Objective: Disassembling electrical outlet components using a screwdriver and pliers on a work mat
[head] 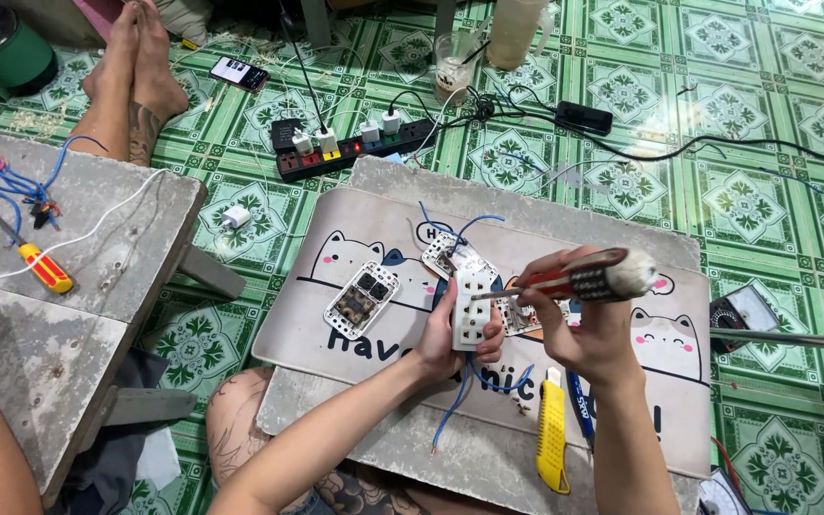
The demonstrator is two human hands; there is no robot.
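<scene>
My left hand [442,336] grips a white multi-hole socket module [470,307] with blue wires [458,402] hanging from under it. My right hand [588,329] holds a red and black screwdriver [591,277] with a pale butt end, its tip pointing left against the module. Both hands work above a grey mat with cartoon cats [355,243]. On the mat lie a white socket plate with black inserts [362,299] to the left and another wired white plate [450,254] just behind the module.
A yellow utility knife [551,435] and a blue pen [580,405] lie on the mat near my right wrist. A black power strip [355,148], phone [239,72] and multimeter [744,313] sit on the green tiled floor. Another person's feet [135,67] rest by a concrete slab [97,248] holding a yellow screwdriver [43,267].
</scene>
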